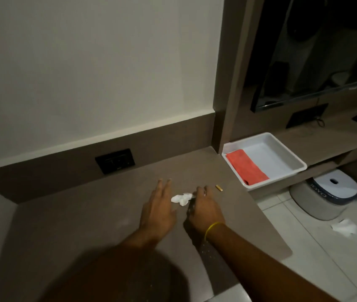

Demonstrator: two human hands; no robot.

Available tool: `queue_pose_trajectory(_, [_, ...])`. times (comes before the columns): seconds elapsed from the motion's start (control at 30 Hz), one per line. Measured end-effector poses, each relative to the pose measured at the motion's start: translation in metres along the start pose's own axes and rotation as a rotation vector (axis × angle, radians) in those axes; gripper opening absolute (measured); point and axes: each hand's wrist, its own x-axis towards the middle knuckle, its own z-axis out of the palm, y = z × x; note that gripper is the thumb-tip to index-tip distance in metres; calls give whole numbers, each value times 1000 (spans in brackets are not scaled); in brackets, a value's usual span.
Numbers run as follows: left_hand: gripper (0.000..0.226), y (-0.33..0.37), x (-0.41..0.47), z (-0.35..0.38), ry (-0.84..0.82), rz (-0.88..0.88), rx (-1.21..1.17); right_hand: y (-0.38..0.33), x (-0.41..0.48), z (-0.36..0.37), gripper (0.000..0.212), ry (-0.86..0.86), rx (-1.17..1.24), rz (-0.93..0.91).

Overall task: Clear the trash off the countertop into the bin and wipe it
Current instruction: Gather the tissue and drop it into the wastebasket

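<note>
A crumpled white tissue (181, 198) lies on the brown countertop (99, 214) between my hands. My left hand (157, 211) rests flat and open just left of it, fingers stretched forward. My right hand (205, 207) is on the tissue's right side with its fingers curled down and its fingertips touching the tissue's edge; whether it grips anything is unclear. Something dark and speckled (206, 247) shows under my right wrist. A small tan stub (219, 188) lies on the counter just right of my right hand. The bin (326, 196), grey with a white and blue lid, stands on the floor to the right.
A white tray (291, 159) holding a folded red cloth (247, 166) sits on a lower shelf at the counter's right end. Another white tissue (344, 227) lies on the tiled floor near the bin. A black socket plate (114, 160) is set into the back wall.
</note>
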Motion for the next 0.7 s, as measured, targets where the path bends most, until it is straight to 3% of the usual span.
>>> queue_pose_trajectory(0.13, [104,-17,34,10,-55,-11,90,6,20,14,37,-28,-102,58])
queue_pose_trajectory(0.33, [75,-33,38,29,-3,39,71,8,22,10,41,128,-25,70])
queue_pose_trajectory(0.43, [70,-31,25,30,-28,-16,13,-5,31,12,58,1,-85,-69])
queue_pose_trajectory(0.57, [42,-32,-9,24,152,89,-119,-15,47,24,41,-177,-286,-240])
queue_pose_trajectory(0.63, [18,-36,-25,27,220,136,-162,-16,47,23,29,-201,-357,-269])
queue_pose_trajectory(0.7, [8,-37,-40,30,207,129,-148,-12,41,21,27,-199,-365,-257])
